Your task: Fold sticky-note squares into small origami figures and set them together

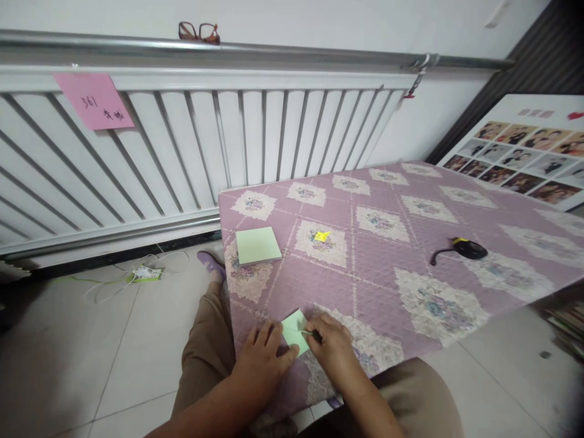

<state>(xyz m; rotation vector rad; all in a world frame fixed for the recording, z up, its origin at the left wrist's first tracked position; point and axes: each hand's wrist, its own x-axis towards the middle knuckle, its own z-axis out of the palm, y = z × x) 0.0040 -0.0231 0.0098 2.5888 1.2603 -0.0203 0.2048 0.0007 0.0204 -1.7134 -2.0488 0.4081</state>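
Observation:
A small pale green paper [292, 336] lies near the front edge of the table, turned at an angle. My left hand [266, 359] rests flat on its left side, with fingers spread and the thumb on the paper's lower edge. At the paper's right side, my right hand [331, 344] is closed in a pinch; what it grips is too small to make out, with a thin light tip over the paper. Further back lies a pale green sticky note pad [258, 245]. A small yellow folded paper [322, 236] sits to the right of the pad.
A floral pink tablecloth [328, 283] covers the table. On the right lies a black and yellow object [469, 248] with a strap. Behind stand a radiator [269, 128] and a photo board [515, 152]. A power strip [148, 274] lies on the floor at left.

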